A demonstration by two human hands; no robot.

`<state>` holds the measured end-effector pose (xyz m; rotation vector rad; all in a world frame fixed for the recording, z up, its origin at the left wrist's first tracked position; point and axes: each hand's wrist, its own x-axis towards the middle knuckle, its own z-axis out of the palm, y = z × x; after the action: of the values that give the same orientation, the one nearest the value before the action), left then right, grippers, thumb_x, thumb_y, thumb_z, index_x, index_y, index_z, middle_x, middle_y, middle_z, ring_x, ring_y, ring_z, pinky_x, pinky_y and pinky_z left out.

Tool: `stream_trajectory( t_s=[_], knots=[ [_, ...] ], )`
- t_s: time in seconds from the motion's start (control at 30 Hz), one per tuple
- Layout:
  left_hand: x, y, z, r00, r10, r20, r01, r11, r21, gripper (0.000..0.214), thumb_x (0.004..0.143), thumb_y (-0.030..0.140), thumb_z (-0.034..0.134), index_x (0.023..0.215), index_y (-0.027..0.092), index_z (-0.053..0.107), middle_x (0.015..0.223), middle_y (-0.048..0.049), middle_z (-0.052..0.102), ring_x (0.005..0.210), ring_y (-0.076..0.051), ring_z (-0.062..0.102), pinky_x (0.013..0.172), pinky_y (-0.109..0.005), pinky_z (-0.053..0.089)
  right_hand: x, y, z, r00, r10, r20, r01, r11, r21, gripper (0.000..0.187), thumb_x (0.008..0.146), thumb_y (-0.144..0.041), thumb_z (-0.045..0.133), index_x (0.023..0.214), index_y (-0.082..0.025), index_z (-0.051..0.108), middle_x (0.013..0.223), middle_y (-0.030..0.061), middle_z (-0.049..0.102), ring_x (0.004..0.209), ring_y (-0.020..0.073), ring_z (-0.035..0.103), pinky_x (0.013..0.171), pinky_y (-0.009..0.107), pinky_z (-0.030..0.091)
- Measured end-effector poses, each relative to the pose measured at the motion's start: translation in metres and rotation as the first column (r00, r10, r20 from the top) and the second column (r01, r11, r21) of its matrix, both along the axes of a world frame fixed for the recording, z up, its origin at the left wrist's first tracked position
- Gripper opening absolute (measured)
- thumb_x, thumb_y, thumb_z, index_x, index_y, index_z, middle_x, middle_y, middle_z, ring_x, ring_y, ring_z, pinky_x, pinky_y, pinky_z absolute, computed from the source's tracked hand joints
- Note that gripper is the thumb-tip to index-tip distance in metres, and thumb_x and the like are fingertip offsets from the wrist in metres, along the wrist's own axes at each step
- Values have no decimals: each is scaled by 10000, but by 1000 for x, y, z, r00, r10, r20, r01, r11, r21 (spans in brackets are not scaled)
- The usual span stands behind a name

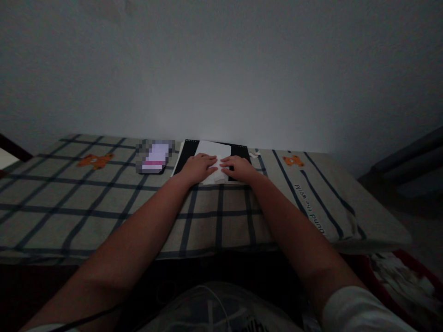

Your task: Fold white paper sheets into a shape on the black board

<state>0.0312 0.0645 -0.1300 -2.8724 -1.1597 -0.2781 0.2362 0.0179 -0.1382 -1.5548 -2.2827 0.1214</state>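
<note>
A white sheet of paper point(212, 151) lies on a black board point(187, 154) at the far side of a checked cloth point(104, 198), close to the wall. My left hand point(199, 167) rests flat on the paper's near left part, fingers stretched out and pointing right. My right hand point(238, 167) lies flat on the near right part, fingers pointing left. The fingertips of both hands nearly meet over the paper's near edge, where it looks folded. Neither hand grips anything.
A phone with a lit screen point(154, 157) lies just left of the black board. The cloth carries orange bear prints point(95, 160) and dark lines. A small white object point(255, 154) sits right of the board. A grey wall point(221, 69) rises directly behind. The room is dim.
</note>
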Motion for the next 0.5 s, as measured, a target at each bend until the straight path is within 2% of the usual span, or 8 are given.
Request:
stream_trajectory(
  t_s=[0.27, 0.5],
  knots=[
    [1, -2, 2, 1000, 13, -24, -13, 1000, 1, 447, 981, 436, 386, 1369, 273, 535, 1465, 11, 500, 1314, -232, 438, 1047, -396, 372, -1, -2, 1, 997, 4, 73, -5, 1000, 20, 299, 921, -363, 545, 1154, -260, 700, 1381, 47, 581, 1267, 250, 517, 1001, 458, 433],
    [-2, 4, 3, 1000, 4, 7, -3, 1000, -29, 444, 951, 480, 420, 1343, 329, 564, 1450, 38, 515, 1288, -242, 473, 1037, -396, 390, -1, 0, 3, 997, -4, 73, 4, 1000, 1, 305, 913, -361, 557, 1158, -252, 702, 1315, 56, 631, 1237, 241, 543, 1008, 441, 434]
  ],
)
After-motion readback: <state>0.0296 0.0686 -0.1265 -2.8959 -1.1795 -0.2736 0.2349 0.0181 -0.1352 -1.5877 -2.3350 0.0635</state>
